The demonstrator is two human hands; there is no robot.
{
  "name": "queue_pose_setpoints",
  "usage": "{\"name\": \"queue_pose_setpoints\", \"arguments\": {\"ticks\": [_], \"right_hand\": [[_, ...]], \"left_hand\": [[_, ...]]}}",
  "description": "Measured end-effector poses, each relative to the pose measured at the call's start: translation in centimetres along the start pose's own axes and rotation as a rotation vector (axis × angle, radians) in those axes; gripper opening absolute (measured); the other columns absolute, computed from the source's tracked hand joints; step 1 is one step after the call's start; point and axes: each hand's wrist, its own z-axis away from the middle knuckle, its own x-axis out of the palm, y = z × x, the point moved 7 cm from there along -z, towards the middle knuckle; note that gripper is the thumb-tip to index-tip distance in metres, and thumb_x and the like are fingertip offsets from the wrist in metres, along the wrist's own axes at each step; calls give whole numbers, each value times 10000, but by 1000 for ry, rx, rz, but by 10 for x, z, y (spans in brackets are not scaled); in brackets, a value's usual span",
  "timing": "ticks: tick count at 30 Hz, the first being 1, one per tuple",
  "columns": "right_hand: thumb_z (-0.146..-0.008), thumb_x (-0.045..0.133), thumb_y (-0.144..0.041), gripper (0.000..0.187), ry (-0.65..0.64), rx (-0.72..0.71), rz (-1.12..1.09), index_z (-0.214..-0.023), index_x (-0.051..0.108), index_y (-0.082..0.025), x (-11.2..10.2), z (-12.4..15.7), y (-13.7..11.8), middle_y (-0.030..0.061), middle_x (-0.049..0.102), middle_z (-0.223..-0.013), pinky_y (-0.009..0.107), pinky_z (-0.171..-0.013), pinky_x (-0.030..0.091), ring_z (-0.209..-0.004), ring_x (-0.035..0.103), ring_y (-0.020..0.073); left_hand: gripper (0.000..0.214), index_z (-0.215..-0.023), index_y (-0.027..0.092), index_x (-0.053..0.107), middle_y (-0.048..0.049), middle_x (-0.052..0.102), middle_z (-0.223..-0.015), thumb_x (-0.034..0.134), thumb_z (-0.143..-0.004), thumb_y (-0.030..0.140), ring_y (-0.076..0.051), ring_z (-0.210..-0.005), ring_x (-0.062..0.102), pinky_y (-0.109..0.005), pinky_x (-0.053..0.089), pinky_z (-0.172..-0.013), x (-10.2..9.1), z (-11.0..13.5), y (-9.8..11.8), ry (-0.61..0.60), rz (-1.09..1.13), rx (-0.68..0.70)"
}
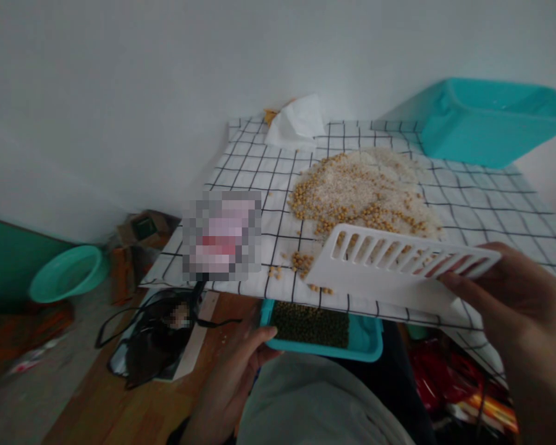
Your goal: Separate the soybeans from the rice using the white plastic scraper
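Note:
My left hand (238, 364) grips the left end of a shallow turquoise tray (369, 345) just below the table's front edge. Small dark green beans (310, 327) cover much of the tray's bottom. In my right hand (514, 296) is a white plastic slotted panel (375, 281), held by its right end over the front of the table. Behind the panel spreads a pile of pale grains (375, 162) that look like rice, mixed with yellow soybeans (324, 213). A few loose soybeans (301, 262) lie near the panel's left end.
A deep turquoise bin (482, 133) stands at the back right of the checked tablecloth (245, 164). White tissue (299, 120) lies by the wall. A blurred-out object (222, 238) sits at the left edge, above a black bag (155, 346). A turquoise basin (69, 275) is on the floor.

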Motion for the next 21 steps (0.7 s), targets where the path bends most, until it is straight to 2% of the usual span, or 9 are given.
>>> {"name": "queue_pose_setpoints", "arguments": {"ticks": [5,10,16,21], "right_hand": [[-696,824,-341,202,50,114,-2,-865,717,-310,-2,-2,5,-44,735,-833,194,-575,538,-734,687,133],[-661,843,-332,235,115,175,0,-864,728,-300,-7,-4,10,-44,740,-816,197,-543,517,-715,678,128],[-659,843,-299,218,146,115,-74,-846,731,-293,-4,-7,8,-50,735,-799,203,-580,532,-736,684,128],[-666,839,-283,191,116,119,-57,-816,720,-284,0,-6,6,-52,715,-781,202,-571,522,-699,668,119]], "left_hand": [[475,-1177,250,695,-32,786,-1005,771,-724,128,-229,-870,716,-299,593,-705,-2,2,0,-9,13,9],[299,-1011,223,761,-53,788,-1040,784,-721,152,-258,-930,712,-310,594,-726,0,2,3,-6,0,14],[318,-1000,236,766,-32,801,-991,784,-702,125,-233,-872,718,-299,604,-694,-1,2,3,8,17,14],[204,-900,214,774,-33,805,-1002,784,-712,138,-212,-861,720,-273,609,-664,-1,2,1,4,24,8]]}}
